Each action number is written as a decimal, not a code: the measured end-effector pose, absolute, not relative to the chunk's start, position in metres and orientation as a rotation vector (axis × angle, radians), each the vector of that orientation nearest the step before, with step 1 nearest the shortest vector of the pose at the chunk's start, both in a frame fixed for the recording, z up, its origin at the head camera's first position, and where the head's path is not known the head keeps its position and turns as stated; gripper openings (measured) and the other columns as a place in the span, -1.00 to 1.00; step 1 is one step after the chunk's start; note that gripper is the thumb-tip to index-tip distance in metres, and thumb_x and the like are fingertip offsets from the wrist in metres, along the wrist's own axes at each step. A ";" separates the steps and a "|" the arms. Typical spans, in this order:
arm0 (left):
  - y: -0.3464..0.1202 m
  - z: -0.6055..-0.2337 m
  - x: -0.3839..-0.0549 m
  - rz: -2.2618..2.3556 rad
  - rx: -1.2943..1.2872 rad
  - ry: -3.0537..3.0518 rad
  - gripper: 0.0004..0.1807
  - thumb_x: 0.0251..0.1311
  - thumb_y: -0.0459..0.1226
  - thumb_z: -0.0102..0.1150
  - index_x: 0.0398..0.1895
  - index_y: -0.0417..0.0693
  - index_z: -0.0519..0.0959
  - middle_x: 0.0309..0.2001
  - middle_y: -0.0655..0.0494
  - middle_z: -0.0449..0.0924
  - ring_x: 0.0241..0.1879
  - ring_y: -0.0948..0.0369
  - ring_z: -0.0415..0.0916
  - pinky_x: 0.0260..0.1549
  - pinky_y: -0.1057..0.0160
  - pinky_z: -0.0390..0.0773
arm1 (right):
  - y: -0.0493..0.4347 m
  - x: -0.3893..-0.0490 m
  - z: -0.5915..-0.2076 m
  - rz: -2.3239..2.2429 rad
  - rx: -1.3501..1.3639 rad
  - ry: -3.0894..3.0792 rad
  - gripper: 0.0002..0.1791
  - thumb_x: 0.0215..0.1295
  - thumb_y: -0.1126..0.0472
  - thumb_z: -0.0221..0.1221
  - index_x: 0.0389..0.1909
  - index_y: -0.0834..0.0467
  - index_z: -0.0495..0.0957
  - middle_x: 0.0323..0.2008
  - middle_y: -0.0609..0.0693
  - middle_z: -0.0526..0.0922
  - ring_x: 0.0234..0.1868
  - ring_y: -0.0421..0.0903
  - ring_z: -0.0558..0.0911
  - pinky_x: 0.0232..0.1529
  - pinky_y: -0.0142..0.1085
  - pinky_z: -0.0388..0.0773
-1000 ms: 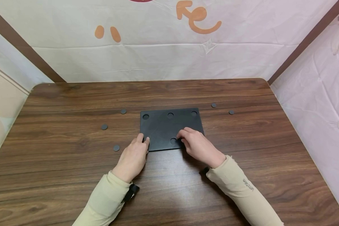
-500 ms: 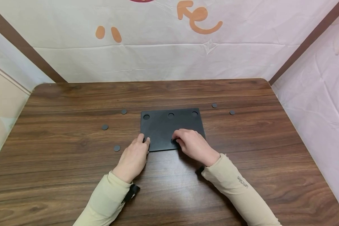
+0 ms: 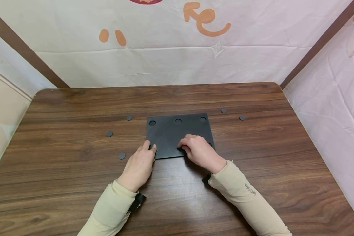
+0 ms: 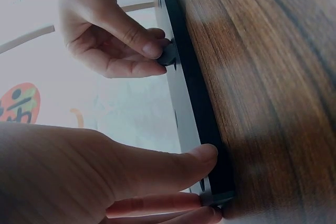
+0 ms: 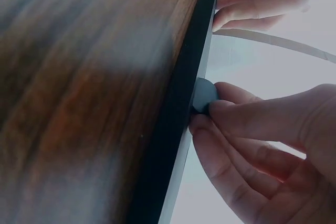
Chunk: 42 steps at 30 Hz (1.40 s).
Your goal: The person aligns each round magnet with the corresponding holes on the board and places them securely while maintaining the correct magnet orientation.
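A flat black board (image 3: 166,136) with round recesses lies on the wooden table. My right hand (image 3: 201,151) is over the near middle of the board. In the right wrist view its thumb and fingers pinch a small dark grey disc (image 5: 205,96), which stands on edge at the board's surface. From the left wrist view, the same disc (image 4: 167,56) shows tilted between the fingertips. My left hand (image 3: 138,167) grips the board's near left corner, thumb at the front edge and fingers at the left side. The recess beneath my right fingers is hidden.
Loose grey discs lie either side: one disc (image 3: 129,117) at the back left, another disc (image 3: 109,133) further left, a third disc (image 3: 122,156) near my left hand. Behind the board on the right are two discs, a nearer one (image 3: 242,118) and a farther one (image 3: 223,110).
My right hand has shifted left along the board's near side, onto the middle recess, and part of the near right recess now shows. The left hand has stayed at its corner.
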<state>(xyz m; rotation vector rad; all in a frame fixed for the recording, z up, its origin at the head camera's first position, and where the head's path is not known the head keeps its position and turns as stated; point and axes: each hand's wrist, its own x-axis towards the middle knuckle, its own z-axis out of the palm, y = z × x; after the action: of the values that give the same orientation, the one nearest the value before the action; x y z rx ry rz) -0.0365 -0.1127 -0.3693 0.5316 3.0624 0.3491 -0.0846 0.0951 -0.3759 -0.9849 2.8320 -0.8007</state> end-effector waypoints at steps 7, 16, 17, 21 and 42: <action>-0.112 -0.370 -0.036 0.345 0.536 3.067 -0.63 0.16 -0.45 0.23 0.06 -0.38 0.57 -0.17 -0.22 0.46 -0.44 0.06 0.45 -0.67 0.29 0.47 | 0.095 -0.084 -0.375 -0.793 -0.970 2.869 -0.71 0.23 0.48 0.11 -0.27 0.14 0.75 -0.37 -0.04 0.55 -0.37 -0.16 0.62 -0.39 -0.44 0.51; -0.112 -0.370 -0.036 0.348 0.544 3.070 -0.64 0.16 -0.46 0.22 0.06 -0.39 0.57 -0.15 -0.23 0.46 -0.42 0.05 0.46 -0.67 0.29 0.47 | 0.094 -0.078 -0.374 -0.684 -0.948 2.876 -0.76 0.27 0.42 0.14 -0.14 0.19 0.71 -0.30 -0.01 0.57 -0.33 -0.15 0.64 -0.39 -0.40 0.55; -0.112 -0.370 -0.036 0.347 0.545 3.072 -0.64 0.16 -0.46 0.23 0.05 -0.39 0.57 -0.16 -0.23 0.46 -0.42 0.05 0.46 -0.67 0.29 0.48 | 0.094 -0.078 -0.374 -0.676 -0.954 2.880 -0.76 0.27 0.42 0.14 -0.14 0.20 0.71 -0.29 -0.01 0.58 -0.32 -0.14 0.64 -0.39 -0.40 0.55; -0.112 -0.370 -0.036 0.344 0.549 3.078 -0.63 0.14 -0.46 0.24 0.05 -0.39 0.57 -0.16 -0.23 0.46 -0.41 0.04 0.47 -0.66 0.28 0.48 | 0.095 -0.077 -0.375 -0.651 -0.985 2.888 -0.76 0.27 0.42 0.15 -0.12 0.21 0.70 -0.28 -0.02 0.58 -0.32 -0.14 0.63 -0.44 -0.44 0.51; -0.113 -0.371 -0.036 0.341 0.551 3.086 -0.61 0.12 -0.45 0.27 0.05 -0.39 0.58 -0.17 -0.21 0.46 -0.42 0.05 0.46 -0.65 0.27 0.50 | 0.101 -0.077 -0.378 -0.613 -1.066 2.914 -0.84 0.28 0.29 0.21 -0.21 0.18 0.74 -0.36 -0.04 0.45 -0.36 -0.15 0.41 -0.38 -0.40 0.40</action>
<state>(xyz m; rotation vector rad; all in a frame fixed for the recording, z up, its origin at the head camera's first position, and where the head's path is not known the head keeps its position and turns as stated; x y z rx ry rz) -0.0358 -0.1126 -0.3710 0.5513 3.0861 0.3415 -0.0771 0.1010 -0.3781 -1.0661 2.9144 -0.6135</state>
